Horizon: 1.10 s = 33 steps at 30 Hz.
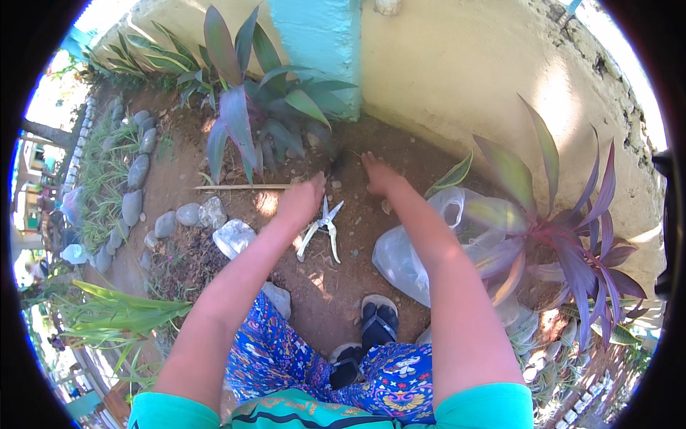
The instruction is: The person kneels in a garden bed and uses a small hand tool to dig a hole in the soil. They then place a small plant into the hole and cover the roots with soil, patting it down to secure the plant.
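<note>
My left hand [304,199] is closed low over the soil, at the end of a thin wooden stick [244,187] that it seems to grip. Just past its fingers a dark blurred shape [336,161] shows; I cannot tell what it is. My right hand [381,174] is close to the bare soil [351,225], fingers apart, with nothing visible in it. Between my forearms lie pruning shears [325,222] with pale handles, their blades spread and pointing away from me. Beside my right forearm is a clear plastic bag [399,257], partly hidden by the arm.
A dark-leaved cordyline-like plant [236,118] grows by the turquoise pillar [321,37]. Another purple-leaved plant [536,230] stands right, against the cream wall [455,69]. Rounded stones [138,170] edge a grassy bed at left. A whitish rock [233,237] lies near my left forearm.
</note>
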Each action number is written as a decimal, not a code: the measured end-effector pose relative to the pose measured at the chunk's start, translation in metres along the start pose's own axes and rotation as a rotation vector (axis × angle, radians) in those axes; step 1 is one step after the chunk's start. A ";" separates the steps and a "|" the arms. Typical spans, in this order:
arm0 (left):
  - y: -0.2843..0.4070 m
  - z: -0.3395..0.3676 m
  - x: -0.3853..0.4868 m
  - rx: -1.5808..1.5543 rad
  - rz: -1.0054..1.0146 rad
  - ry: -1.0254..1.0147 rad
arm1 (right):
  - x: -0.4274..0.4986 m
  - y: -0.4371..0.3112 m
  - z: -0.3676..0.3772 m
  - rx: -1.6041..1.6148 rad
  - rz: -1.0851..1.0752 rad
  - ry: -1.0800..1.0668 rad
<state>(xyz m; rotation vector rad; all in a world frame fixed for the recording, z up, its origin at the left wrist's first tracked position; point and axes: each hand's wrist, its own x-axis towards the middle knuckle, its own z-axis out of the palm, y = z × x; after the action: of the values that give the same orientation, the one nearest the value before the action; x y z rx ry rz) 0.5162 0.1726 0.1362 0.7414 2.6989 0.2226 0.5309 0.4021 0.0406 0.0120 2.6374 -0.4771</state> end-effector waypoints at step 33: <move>0.019 -0.061 -0.040 0.041 -0.012 -0.123 | 0.000 0.024 0.023 0.000 -0.107 0.009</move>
<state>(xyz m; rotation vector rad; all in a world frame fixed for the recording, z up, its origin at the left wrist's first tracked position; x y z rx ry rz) 0.5355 0.1644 0.2084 0.7256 2.5978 0.1145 0.5429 0.4169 0.0133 -0.1277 2.6566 -0.5132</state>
